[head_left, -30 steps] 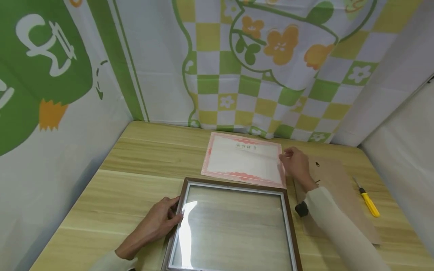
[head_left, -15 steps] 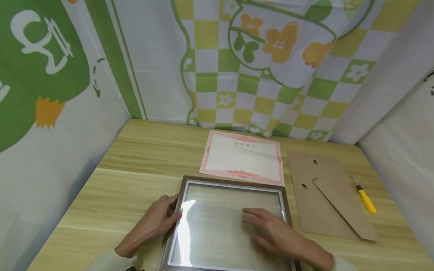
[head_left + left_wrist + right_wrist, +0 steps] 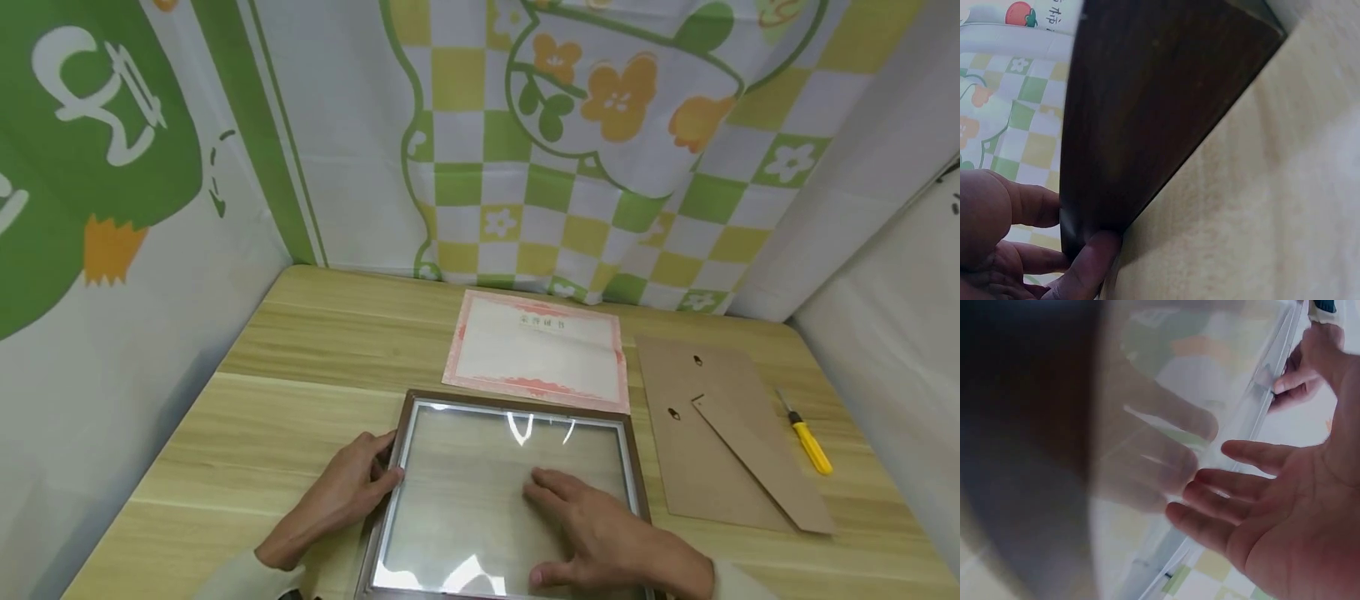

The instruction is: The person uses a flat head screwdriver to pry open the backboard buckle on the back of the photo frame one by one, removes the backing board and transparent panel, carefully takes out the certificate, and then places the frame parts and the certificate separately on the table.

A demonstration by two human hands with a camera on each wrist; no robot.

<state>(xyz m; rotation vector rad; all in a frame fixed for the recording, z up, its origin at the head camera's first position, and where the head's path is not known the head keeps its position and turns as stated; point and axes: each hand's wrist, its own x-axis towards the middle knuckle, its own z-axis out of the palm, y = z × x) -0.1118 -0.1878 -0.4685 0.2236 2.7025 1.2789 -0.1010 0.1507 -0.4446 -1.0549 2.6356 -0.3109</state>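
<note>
A brown picture frame [image 3: 640, 479] with a clear pane [image 3: 457, 492] lies on the table in the head view. My left hand [image 3: 347, 483] grips its left edge, thumb on top. In the left wrist view the fingers [image 3: 1035, 205] of that hand bracket the dark frame side [image 3: 1147, 106]. My right hand [image 3: 600, 529] is spread over the right half of the pane, fingers pointing left. Seen from the right wrist, the straight fingertips [image 3: 1185, 515] are right at the pane, and their reflection shows in it. Just beyond the frame lies a pink-bordered certificate [image 3: 536, 354].
At the right lies a brown backing board [image 3: 720, 467] with a stand leg and two small hangers. A yellow-handled screwdriver [image 3: 810, 442] sits beside it. Printed curtains [image 3: 555, 192] close off the back and sides of the wooden table [image 3: 300, 358].
My right hand left the certificate's right edge and came back over the pane, then shifted slightly nearer. Light reflections on the pane have moved. The left hand keeps its grip.
</note>
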